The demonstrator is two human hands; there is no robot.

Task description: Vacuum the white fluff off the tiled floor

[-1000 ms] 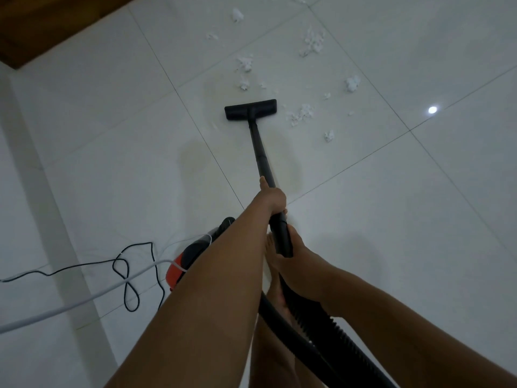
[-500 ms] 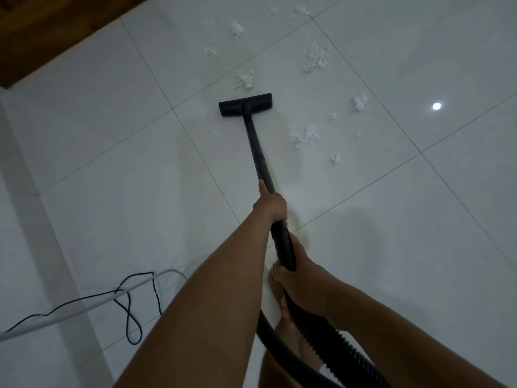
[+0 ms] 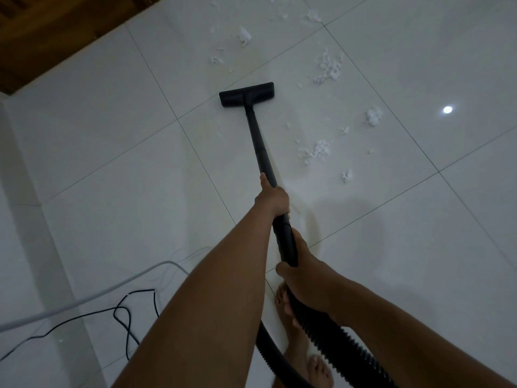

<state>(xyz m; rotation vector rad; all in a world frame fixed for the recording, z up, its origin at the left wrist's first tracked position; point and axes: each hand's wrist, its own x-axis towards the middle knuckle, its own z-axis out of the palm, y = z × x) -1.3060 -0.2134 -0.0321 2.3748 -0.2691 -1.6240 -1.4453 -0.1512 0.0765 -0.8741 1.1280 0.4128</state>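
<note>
A black vacuum wand (image 3: 258,141) runs from my hands to its flat floor head (image 3: 246,94), which rests on the white tiled floor (image 3: 112,152). My left hand (image 3: 272,198) grips the wand partway up. My right hand (image 3: 303,275) holds the lower end where the ribbed black hose (image 3: 344,348) joins. White fluff lies scattered to the right of the head and beyond it: a clump (image 3: 316,151) beside the wand, a ball (image 3: 373,116) further right, a patch (image 3: 328,67) at the upper right, and a piece (image 3: 244,36) ahead of the head.
A wooden surface (image 3: 42,32) fills the top left corner. A thin black cable (image 3: 123,315) and a grey-white cord (image 3: 84,301) trail over the floor at the lower left. My bare feet (image 3: 319,371) stand under the hose. A light reflection (image 3: 447,109) shines on a tile at the right.
The floor head slid forward over the fluff clumps that lay just ahead of it, and those clumps are gone. The orange vacuum body seen by my left arm a second ago is out of view.
</note>
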